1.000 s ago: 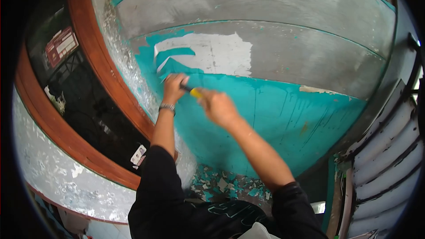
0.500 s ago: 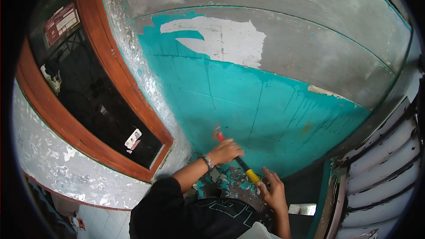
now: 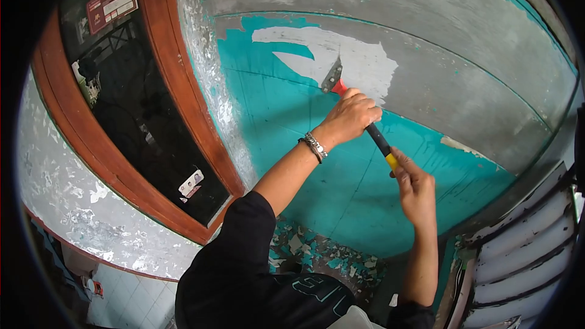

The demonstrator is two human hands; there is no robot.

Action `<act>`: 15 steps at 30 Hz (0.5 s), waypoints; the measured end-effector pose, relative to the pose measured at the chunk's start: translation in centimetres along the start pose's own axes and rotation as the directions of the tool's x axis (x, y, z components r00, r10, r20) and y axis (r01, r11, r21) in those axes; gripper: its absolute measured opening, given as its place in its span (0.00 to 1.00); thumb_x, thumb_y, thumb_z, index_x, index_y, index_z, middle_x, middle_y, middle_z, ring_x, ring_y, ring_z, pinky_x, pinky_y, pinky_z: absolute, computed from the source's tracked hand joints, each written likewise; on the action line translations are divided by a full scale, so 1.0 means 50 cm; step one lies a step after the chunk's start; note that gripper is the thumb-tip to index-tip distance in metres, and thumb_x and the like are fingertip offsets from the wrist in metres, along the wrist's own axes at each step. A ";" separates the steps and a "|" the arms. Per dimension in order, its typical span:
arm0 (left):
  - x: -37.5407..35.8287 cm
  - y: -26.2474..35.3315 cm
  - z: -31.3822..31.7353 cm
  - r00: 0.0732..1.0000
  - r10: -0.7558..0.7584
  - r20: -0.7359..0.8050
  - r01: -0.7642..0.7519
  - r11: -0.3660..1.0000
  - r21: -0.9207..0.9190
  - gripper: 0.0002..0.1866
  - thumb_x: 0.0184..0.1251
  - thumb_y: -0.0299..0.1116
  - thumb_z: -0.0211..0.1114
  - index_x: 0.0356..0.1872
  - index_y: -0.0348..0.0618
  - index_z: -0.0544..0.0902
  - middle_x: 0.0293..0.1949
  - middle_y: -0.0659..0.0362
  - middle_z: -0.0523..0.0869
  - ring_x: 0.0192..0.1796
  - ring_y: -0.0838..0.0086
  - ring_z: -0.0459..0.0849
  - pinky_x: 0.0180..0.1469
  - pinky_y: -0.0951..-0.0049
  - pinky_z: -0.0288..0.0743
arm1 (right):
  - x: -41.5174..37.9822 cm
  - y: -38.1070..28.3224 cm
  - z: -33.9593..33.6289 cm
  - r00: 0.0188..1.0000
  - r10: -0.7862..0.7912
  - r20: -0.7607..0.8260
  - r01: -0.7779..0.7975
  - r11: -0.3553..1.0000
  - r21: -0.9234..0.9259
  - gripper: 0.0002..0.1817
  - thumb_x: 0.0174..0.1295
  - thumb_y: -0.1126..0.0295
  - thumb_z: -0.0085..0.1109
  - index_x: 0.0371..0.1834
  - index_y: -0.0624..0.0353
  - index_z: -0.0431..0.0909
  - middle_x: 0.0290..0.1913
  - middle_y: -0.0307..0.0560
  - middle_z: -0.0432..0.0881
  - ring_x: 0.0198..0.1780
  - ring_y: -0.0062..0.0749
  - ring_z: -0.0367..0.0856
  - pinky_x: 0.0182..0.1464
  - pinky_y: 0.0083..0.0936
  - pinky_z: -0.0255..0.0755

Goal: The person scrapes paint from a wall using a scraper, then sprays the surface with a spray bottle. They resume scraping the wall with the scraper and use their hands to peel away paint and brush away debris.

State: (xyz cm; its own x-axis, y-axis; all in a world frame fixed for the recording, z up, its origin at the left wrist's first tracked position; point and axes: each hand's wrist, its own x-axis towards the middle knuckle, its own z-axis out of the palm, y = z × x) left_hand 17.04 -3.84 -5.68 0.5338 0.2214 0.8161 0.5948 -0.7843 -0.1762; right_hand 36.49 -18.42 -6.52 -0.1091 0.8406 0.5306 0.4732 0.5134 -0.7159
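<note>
Both my hands grip one long-handled scraper (image 3: 381, 140) with a black shaft, a red neck and a yellow band near its lower end. My left hand (image 3: 353, 114) is wrapped round the upper part, just below the red neck, and wears a bracelet at the wrist. Lower down, my right hand (image 3: 414, 175) closes on the handle's end by the yellow band. The metal blade (image 3: 333, 77) lies at the lower edge of a bare whitish patch (image 3: 359, 64), where turquoise paint (image 3: 304, 134) borders it on the wall.
Left of the wall stands a brown wooden frame (image 3: 167, 42) with dark glass and stickers. Paint flakes (image 3: 347, 262) litter the floor at the wall's foot. A pale slatted panel (image 3: 524, 244) leans at the right. Bare grey wall (image 3: 451, 73) spans the upper part.
The scraper has risen from low by the turquoise wall up to the whitish patch, with both hands moving up along with it. The view has shifted slightly.
</note>
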 end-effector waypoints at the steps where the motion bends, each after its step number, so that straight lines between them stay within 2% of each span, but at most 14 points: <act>1: 0.004 -0.012 -0.003 1.000 -0.016 -0.008 0.016 1.000 0.010 0.06 0.53 0.24 0.68 0.26 0.48 0.79 0.25 0.62 0.78 0.37 0.67 0.80 0.48 0.66 0.68 | 0.019 0.004 -0.002 1.000 -0.011 0.001 0.011 0.999 0.046 0.19 0.67 0.77 0.51 0.60 0.59 0.79 0.28 0.52 0.79 0.29 0.27 0.78 0.35 0.25 0.73; 4: 0.003 -0.053 -0.020 0.999 -0.049 -0.017 0.049 0.998 0.037 0.07 0.52 0.23 0.68 0.27 0.48 0.79 0.26 0.62 0.79 0.38 0.67 0.81 0.48 0.66 0.67 | 0.065 -0.001 0.018 0.999 -0.038 0.017 0.037 0.995 0.093 0.17 0.69 0.75 0.51 0.60 0.60 0.79 0.28 0.52 0.82 0.31 0.24 0.79 0.37 0.24 0.74; 7: -0.005 -0.105 -0.057 0.997 -0.075 -0.004 0.075 0.995 0.061 0.08 0.52 0.22 0.67 0.27 0.49 0.79 0.27 0.63 0.80 0.39 0.67 0.82 0.48 0.65 0.67 | 0.111 -0.048 0.037 0.997 -0.048 0.055 0.047 0.999 0.027 0.17 0.68 0.76 0.52 0.59 0.60 0.80 0.27 0.53 0.81 0.28 0.26 0.79 0.35 0.25 0.74; 9: -0.009 -0.140 -0.088 0.996 -0.089 0.007 0.089 0.995 0.036 0.07 0.52 0.22 0.66 0.28 0.48 0.78 0.28 0.62 0.81 0.40 0.65 0.82 0.47 0.64 0.67 | 0.144 -0.090 0.052 0.990 -0.110 0.092 0.118 0.988 -0.095 0.16 0.66 0.76 0.53 0.56 0.59 0.81 0.28 0.59 0.82 0.27 0.36 0.82 0.34 0.30 0.74; 10: -0.018 -0.161 -0.100 0.995 -0.095 0.010 0.095 0.995 0.037 0.07 0.52 0.22 0.66 0.28 0.48 0.78 0.28 0.62 0.81 0.40 0.65 0.82 0.47 0.64 0.67 | 0.162 -0.102 0.068 0.989 -0.108 0.097 0.117 0.989 -0.092 0.16 0.66 0.76 0.53 0.56 0.59 0.81 0.28 0.59 0.82 0.27 0.36 0.82 0.34 0.30 0.74; 12: -0.034 -0.210 -0.130 0.989 -0.146 -0.036 0.149 0.985 0.082 0.05 0.56 0.25 0.66 0.28 0.46 0.77 0.27 0.59 0.80 0.40 0.61 0.81 0.47 0.62 0.66 | 0.208 -0.134 0.102 0.965 -0.212 0.153 0.237 0.956 -0.174 0.16 0.64 0.75 0.53 0.54 0.57 0.82 0.32 0.65 0.81 0.30 0.51 0.84 0.36 0.40 0.75; 14: -0.077 -0.268 -0.164 0.961 -0.236 -0.142 0.256 0.957 0.137 0.06 0.53 0.23 0.65 0.27 0.45 0.77 0.27 0.56 0.81 0.39 0.57 0.82 0.45 0.60 0.67 | 0.265 -0.158 0.174 0.945 -0.243 0.217 0.285 0.940 -0.189 0.15 0.65 0.71 0.50 0.51 0.56 0.83 0.36 0.65 0.82 0.36 0.57 0.83 0.40 0.48 0.75; 15: -0.115 -0.295 -0.179 0.937 -0.313 -0.157 0.335 0.932 0.137 0.05 0.55 0.24 0.65 0.27 0.44 0.77 0.28 0.55 0.81 0.39 0.57 0.82 0.46 0.58 0.67 | 0.303 -0.155 0.229 0.924 -0.271 0.271 0.332 0.919 -0.213 0.15 0.65 0.69 0.48 0.48 0.56 0.83 0.36 0.64 0.83 0.36 0.57 0.83 0.40 0.48 0.76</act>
State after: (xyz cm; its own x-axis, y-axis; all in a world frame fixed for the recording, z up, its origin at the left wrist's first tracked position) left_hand -0.18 1.29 -2.83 0.2195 0.3620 0.9060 0.8155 -0.5778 0.0333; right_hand 21.17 -7.69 1.87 -0.4659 0.6838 0.5616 0.5843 0.7144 -0.3850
